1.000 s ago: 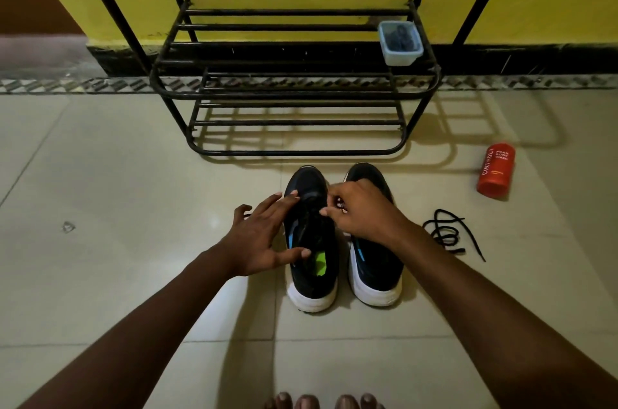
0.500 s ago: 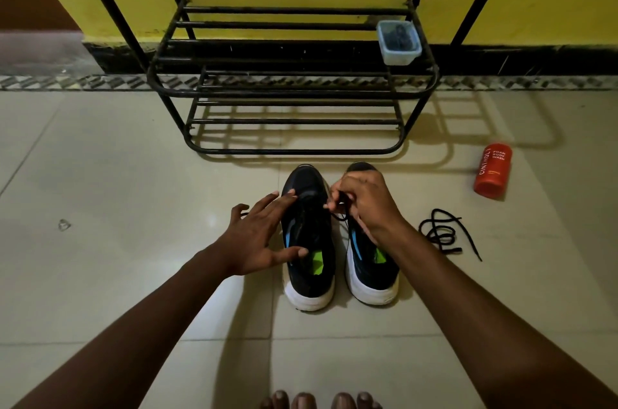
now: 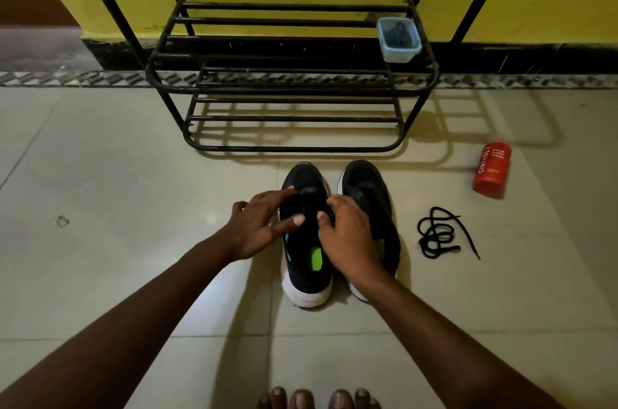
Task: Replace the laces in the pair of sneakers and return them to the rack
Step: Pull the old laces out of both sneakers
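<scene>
Pale glossy floor tiles [image 3: 110, 181] fill my head view, running up to a yellow wall with a black skirting. Against that wall I see the black metal tube shoe rack [image 3: 294, 87], and on the right end of one shelf sits a small clear plastic tub [image 3: 399, 39] with something dark inside.

Just in front of the rack stands the pair of black sneakers with white soles, toes towards the rack: the left sneaker [image 3: 306, 261] and the right sneaker [image 3: 368, 187], side by side and almost touching. My left hand [image 3: 257, 228] rests over the left side of the left sneaker, fingers spread, thumb tip on the tongue area. My right hand [image 3: 347, 238] lies across the gap between the shoes, fingers curled, with its thumb and forefinger on the lacing area of the left sneaker; I cannot tell whether they pinch a lace.

On the tiles right of the right sneaker, near but apart, lies a loose black shoelace [image 3: 438, 233] in a tangle. Farther right and nearer the wall lies an orange-red cylindrical body-wash bottle [image 3: 492, 169]. Bare toes [image 3: 317, 398] show at the bottom edge.
</scene>
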Demonstrator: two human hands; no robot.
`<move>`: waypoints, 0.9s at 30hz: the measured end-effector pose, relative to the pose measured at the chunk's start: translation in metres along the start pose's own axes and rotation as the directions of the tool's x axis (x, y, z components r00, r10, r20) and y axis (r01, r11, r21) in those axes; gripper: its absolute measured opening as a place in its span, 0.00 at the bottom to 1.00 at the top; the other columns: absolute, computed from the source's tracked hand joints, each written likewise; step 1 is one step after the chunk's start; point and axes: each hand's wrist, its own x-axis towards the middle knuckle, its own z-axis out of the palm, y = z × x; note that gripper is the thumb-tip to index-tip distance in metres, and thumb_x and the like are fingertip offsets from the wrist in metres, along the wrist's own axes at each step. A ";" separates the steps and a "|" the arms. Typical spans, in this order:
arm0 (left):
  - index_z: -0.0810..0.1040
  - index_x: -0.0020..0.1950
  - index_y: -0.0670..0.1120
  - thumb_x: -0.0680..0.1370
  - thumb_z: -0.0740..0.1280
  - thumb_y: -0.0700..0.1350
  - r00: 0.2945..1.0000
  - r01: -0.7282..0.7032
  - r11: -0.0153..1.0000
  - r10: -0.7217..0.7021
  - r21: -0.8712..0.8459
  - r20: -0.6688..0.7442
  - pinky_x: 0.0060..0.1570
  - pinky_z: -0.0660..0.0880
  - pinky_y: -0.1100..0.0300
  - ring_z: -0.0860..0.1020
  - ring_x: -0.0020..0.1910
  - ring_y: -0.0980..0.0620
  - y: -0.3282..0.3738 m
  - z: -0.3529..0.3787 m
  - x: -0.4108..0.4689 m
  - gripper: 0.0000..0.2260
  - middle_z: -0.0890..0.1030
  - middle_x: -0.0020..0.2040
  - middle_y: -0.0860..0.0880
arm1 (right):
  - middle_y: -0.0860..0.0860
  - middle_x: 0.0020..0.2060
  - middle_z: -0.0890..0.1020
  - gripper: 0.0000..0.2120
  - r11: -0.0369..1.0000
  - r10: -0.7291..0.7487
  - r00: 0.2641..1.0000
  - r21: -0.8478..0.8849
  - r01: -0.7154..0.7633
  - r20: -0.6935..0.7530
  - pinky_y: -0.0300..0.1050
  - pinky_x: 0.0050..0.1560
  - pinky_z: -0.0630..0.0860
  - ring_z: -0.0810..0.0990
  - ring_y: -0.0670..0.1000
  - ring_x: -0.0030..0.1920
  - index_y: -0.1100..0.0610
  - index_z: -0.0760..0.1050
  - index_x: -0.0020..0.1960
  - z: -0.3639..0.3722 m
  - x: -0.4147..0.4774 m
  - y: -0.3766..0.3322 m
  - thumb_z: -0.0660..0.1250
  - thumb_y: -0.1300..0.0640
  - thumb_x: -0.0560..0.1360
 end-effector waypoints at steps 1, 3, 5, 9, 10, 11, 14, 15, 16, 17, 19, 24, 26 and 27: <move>0.66 0.75 0.60 0.79 0.56 0.66 0.999 0.001 1.000 -0.001 -0.017 -0.053 0.66 0.60 0.45 0.67 0.72 0.52 0.002 -0.001 0.004 0.26 0.72 0.72 0.56 | 0.52 0.71 0.72 0.19 1.000 -0.010 1.000 0.017 0.010 0.001 0.38 0.68 0.63 0.70 0.51 0.71 0.60 0.71 0.72 0.004 -0.005 0.000 0.60 0.57 0.83; 0.74 0.68 0.57 0.79 0.58 0.59 0.991 -0.036 0.999 0.040 0.031 -0.129 0.61 0.67 0.46 0.72 0.65 0.49 0.006 -0.005 0.013 0.19 0.75 0.64 0.54 | 0.51 0.71 0.71 0.19 0.999 -0.034 0.999 0.019 0.034 -0.018 0.37 0.70 0.61 0.69 0.50 0.71 0.60 0.70 0.73 0.011 -0.015 0.001 0.58 0.58 0.84; 0.79 0.63 0.54 0.78 0.62 0.54 0.986 -0.104 0.992 0.113 0.075 -0.126 0.55 0.75 0.47 0.75 0.58 0.48 0.011 -0.007 0.022 0.15 0.74 0.59 0.51 | 0.52 0.69 0.70 0.17 0.997 -0.072 0.996 -0.023 0.071 -0.047 0.40 0.73 0.63 0.70 0.51 0.69 0.61 0.72 0.70 0.018 -0.022 0.005 0.59 0.57 0.83; 0.81 0.58 0.50 0.80 0.68 0.48 0.988 -0.124 0.977 0.138 0.171 -0.070 0.46 0.78 0.50 0.77 0.51 0.49 0.030 -0.012 0.036 0.08 0.72 0.59 0.50 | 0.53 0.63 0.69 0.14 0.983 -0.140 0.987 -0.133 0.128 -0.082 0.48 0.70 0.68 0.69 0.53 0.64 0.61 0.74 0.65 0.034 -0.027 0.015 0.60 0.59 0.82; 0.80 0.57 0.48 0.80 0.68 0.47 0.988 -0.116 0.967 0.135 0.227 -0.070 0.44 0.78 0.50 0.77 0.51 0.47 0.034 -0.012 0.039 0.08 0.72 0.60 0.49 | 0.53 0.62 0.69 0.14 0.980 -0.157 0.983 -0.141 0.143 -0.092 0.49 0.69 0.69 0.70 0.53 0.63 0.61 0.74 0.66 0.036 -0.028 0.016 0.60 0.59 0.83; 0.79 0.57 0.47 0.80 0.67 0.47 0.987 -0.121 0.948 0.146 0.293 -0.064 0.42 0.79 0.49 0.78 0.49 0.46 0.037 -0.010 0.041 0.07 0.73 0.61 0.48 | 0.53 0.62 0.69 0.14 0.978 -0.165 0.981 -0.143 0.150 -0.101 0.50 0.68 0.71 0.71 0.53 0.63 0.61 0.74 0.67 0.038 -0.029 0.017 0.60 0.58 0.83; 0.74 0.60 0.42 0.82 0.64 0.45 0.978 -0.171 0.877 0.205 0.448 -0.027 0.39 0.79 0.48 0.79 0.44 0.41 0.038 -0.006 0.047 0.10 0.74 0.61 0.43 | 0.54 0.65 0.71 0.16 0.975 -0.169 0.977 -0.166 0.147 -0.130 0.50 0.70 0.70 0.72 0.54 0.66 0.61 0.73 0.69 0.042 -0.030 0.019 0.59 0.57 0.84; 0.72 0.62 0.40 0.82 0.62 0.44 0.980 -0.155 0.875 0.193 0.459 -0.038 0.40 0.78 0.47 0.80 0.45 0.39 0.038 -0.006 0.049 0.11 0.75 0.61 0.41 | 0.54 0.66 0.71 0.17 0.974 -0.169 0.976 -0.176 0.144 -0.135 0.51 0.71 0.70 0.72 0.55 0.67 0.62 0.73 0.70 0.042 -0.030 0.020 0.59 0.56 0.84; 0.71 0.64 0.38 0.82 0.62 0.44 0.985 -0.111 0.886 0.158 0.451 -0.070 0.42 0.77 0.47 0.81 0.46 0.37 0.038 -0.005 0.049 0.13 0.76 0.60 0.39 | 0.55 0.66 0.72 0.18 0.973 -0.171 0.976 -0.177 0.146 -0.137 0.52 0.71 0.70 0.72 0.55 0.68 0.62 0.73 0.70 0.043 -0.031 0.020 0.58 0.56 0.84; 0.70 0.64 0.38 0.82 0.61 0.43 0.987 -0.042 0.901 0.103 0.431 -0.120 0.43 0.75 0.47 0.81 0.48 0.35 0.039 -0.004 0.049 0.13 0.78 0.59 0.38 | 0.56 0.67 0.72 0.18 0.974 -0.171 0.976 -0.170 0.147 -0.136 0.53 0.71 0.71 0.72 0.56 0.68 0.63 0.72 0.71 0.043 -0.031 0.021 0.59 0.56 0.84; 0.70 0.60 0.38 0.82 0.61 0.42 0.970 0.128 0.935 -0.048 0.332 -0.237 0.43 0.74 0.48 0.80 0.48 0.33 0.043 -0.003 0.048 0.09 0.80 0.53 0.36 | 0.56 0.67 0.72 0.19 0.976 -0.167 0.978 -0.164 0.146 -0.126 0.51 0.71 0.71 0.72 0.56 0.68 0.63 0.72 0.71 0.043 -0.031 0.023 0.59 0.56 0.84; 0.72 0.53 0.47 0.78 0.65 0.41 0.951 0.131 0.990 -0.111 0.051 -0.289 0.41 0.81 0.45 0.80 0.43 0.41 0.039 -0.009 0.051 0.06 0.81 0.47 0.44 | 0.56 0.68 0.71 0.19 0.975 -0.167 0.978 -0.169 0.145 -0.123 0.48 0.72 0.69 0.71 0.54 0.69 0.64 0.71 0.72 0.043 -0.031 0.023 0.58 0.56 0.84; 0.75 0.54 0.51 0.76 0.69 0.42 0.980 0.038 0.999 -0.044 -0.036 -0.193 0.43 0.80 0.49 0.80 0.45 0.48 0.036 -0.016 0.052 0.09 0.80 0.45 0.51 | 0.56 0.68 0.71 0.19 0.974 -0.170 0.977 -0.172 0.147 -0.127 0.50 0.71 0.70 0.71 0.55 0.68 0.64 0.71 0.72 0.045 -0.031 0.023 0.58 0.56 0.84; 0.77 0.55 0.51 0.75 0.70 0.42 0.988 0.002 0.998 -0.011 -0.061 -0.154 0.45 0.80 0.52 0.80 0.45 0.50 0.036 -0.018 0.052 0.10 0.80 0.44 0.53 | 0.56 0.68 0.71 0.19 0.975 -0.169 0.976 -0.169 0.145 -0.135 0.51 0.71 0.70 0.71 0.55 0.68 0.64 0.71 0.71 0.045 -0.031 0.024 0.58 0.56 0.84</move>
